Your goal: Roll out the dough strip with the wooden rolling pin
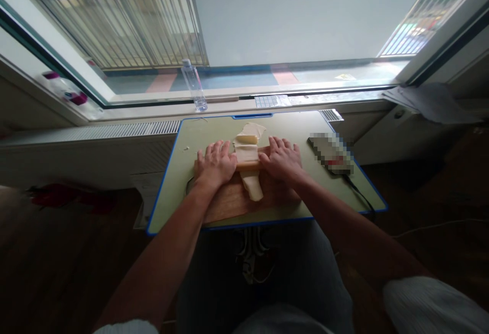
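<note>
A wooden rolling pin [247, 166] lies crosswise over a strip of pale dough [246, 152]. My left hand [216, 162] is over the pin's left end and my right hand [283, 158] over its right end, both closed about it with thumbs inward; the pin's ends are hidden beneath them. On the near side of the pin, a dough flap [254, 187] hangs down over the wooden board [227, 204]. Beyond the board, the dough's far part [252, 130] is folded and reaches onto the table.
The pale green table [183, 171] has a blue rim. At right lies a pixelated device [331, 155] with a dark cable [359, 191]. A clear bottle [194, 87] stands on the windowsill, near a white keypad-like object [272, 101]. Papers [431, 101] lie at far right.
</note>
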